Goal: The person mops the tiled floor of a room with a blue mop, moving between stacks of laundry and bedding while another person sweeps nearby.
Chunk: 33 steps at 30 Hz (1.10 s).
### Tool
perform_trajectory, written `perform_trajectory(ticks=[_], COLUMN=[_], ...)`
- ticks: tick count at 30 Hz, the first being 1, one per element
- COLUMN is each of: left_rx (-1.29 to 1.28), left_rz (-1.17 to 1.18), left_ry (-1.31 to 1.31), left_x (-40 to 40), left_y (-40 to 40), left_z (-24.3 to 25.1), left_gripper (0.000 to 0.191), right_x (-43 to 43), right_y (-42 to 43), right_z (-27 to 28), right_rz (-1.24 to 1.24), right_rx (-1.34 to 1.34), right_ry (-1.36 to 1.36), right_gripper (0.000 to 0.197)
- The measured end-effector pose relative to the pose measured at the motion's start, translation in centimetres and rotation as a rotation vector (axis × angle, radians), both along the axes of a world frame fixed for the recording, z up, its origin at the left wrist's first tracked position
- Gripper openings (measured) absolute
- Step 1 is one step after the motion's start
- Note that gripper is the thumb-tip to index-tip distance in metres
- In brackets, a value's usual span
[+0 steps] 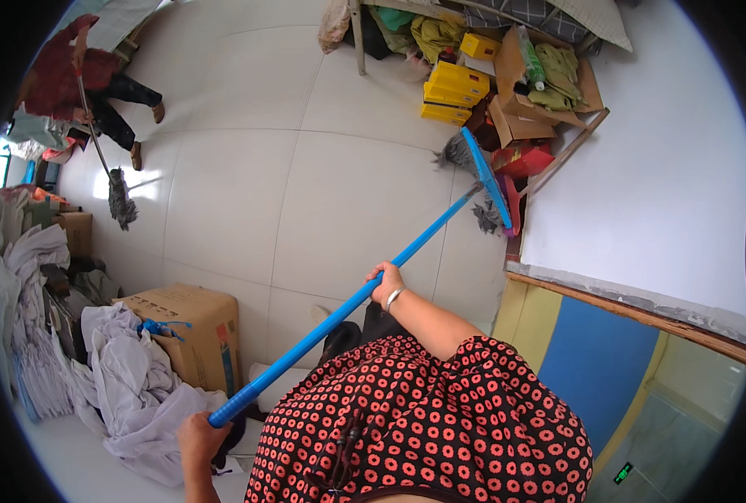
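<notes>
A mop with a blue handle [323, 330] runs diagonally across the view. My left hand [203, 437] is closed around the ribbed grip at the handle's lower left end. Farther up the pole, my right hand [385, 283], with a silver bracelet at the wrist, grips it too. The blue mop head bar [486, 179] with grey strands [461, 154] rests on the tiled floor at the upper right, beside cardboard boxes and a red box. A purple-pink item lies against the bar's lower end.
Yellow boxes [455, 91] are stacked by an open carton [590, 78] under a bed frame. A cardboard box [187, 320] and piled white cloth [134, 377] stand left. Another person [71, 82] holds a second mop [120, 198] at upper left. A wooden-edged doorway is at right.
</notes>
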<state>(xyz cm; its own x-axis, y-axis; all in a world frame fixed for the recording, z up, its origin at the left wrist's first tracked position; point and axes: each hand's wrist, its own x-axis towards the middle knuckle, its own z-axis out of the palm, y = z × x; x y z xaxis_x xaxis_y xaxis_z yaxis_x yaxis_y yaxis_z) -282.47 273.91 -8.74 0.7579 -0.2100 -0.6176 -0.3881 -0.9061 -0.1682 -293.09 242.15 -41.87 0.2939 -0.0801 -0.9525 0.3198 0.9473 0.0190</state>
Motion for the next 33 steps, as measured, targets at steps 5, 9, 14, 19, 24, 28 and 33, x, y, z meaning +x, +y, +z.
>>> perform_trajectory(ticks=[5, 9, 14, 19, 24, 28, 33], left_rx=[-0.025, -0.015, -0.245, -0.134, -0.148, -0.148, -0.069], left_rz=[0.043, -0.019, -0.198, 0.009, 0.084, -0.019, 0.017], left_ry=[-0.160, -0.353, -0.731, -0.195, -0.177, -0.251, -0.279], left_x=[0.6, 2.3, 2.0, 0.5, 0.2, 0.0, 1.9], left_y=[10.0, 17.6, 19.6, 17.3, 18.0, 16.8, 15.9], left_z=[-4.4, -8.2, -11.5, -7.7, -9.2, -8.4, -4.9], left_gripper=[0.022, 0.011, 0.009, 0.015, 0.017, 0.011, 0.012], right_x=[1.2, 0.8, 0.9, 0.0, -0.3, -0.8, -0.8], right_y=[4.8, 7.0, 2.2, 2.5, 2.0, 0.5, 3.4], right_z=[4.7, 8.3, 2.9, 1.2, 2.1, 2.2, 3.3], right_rz=[-0.026, 0.024, 0.049, 0.005, -0.031, 0.008, -0.061], right_rx=[-0.013, 0.096, 0.033, -0.127, -0.130, -0.142, -0.056], right_ry=[-0.083, -0.276, 0.252, 0.082, 0.104, 0.038, -0.147], right_gripper=[0.014, 0.013, 0.024, 0.024, 0.023, 0.022, 0.019])
